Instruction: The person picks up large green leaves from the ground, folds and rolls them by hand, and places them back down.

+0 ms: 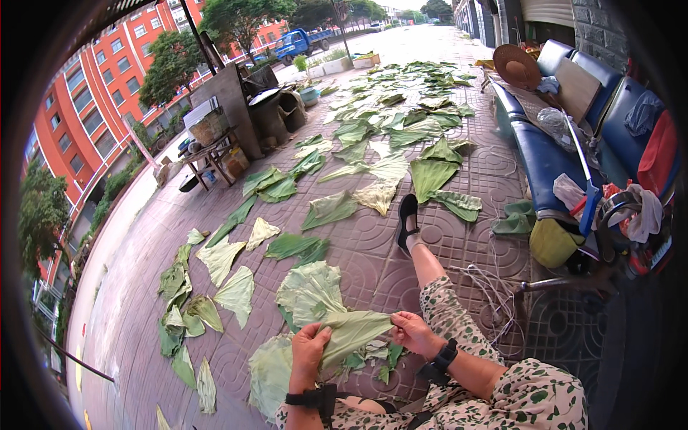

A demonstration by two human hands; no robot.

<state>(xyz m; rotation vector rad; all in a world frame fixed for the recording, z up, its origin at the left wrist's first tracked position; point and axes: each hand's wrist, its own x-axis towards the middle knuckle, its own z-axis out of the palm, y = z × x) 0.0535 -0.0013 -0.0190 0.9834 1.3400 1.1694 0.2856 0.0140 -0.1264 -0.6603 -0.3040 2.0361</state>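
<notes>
Between my two hands a pale green lotus leaf [356, 332], folded over, is stretched out just above the ground in front of me. My left hand [308, 352] pinches its left end between thumb and fingers. At the right tip, my right hand [414, 333] grips the leaf with its fingertips. Behind the held leaf lies a wide pale lotus leaf [308, 288] with fanned veins. Another broad leaf [269, 369] spreads beside my left wrist, partly hidden by it. Small green scraps [387, 362] lie on the ground below the right hand.
Many wilting leaves [351, 132] cover the paved ground [373, 265] ahead and to the left. My outstretched leg ends in a black shoe [407, 221]. At right stand blue seats [541, 168] piled with bags, near a tangled white cord [502, 308]. A cluttered small table [215, 147] stands far left.
</notes>
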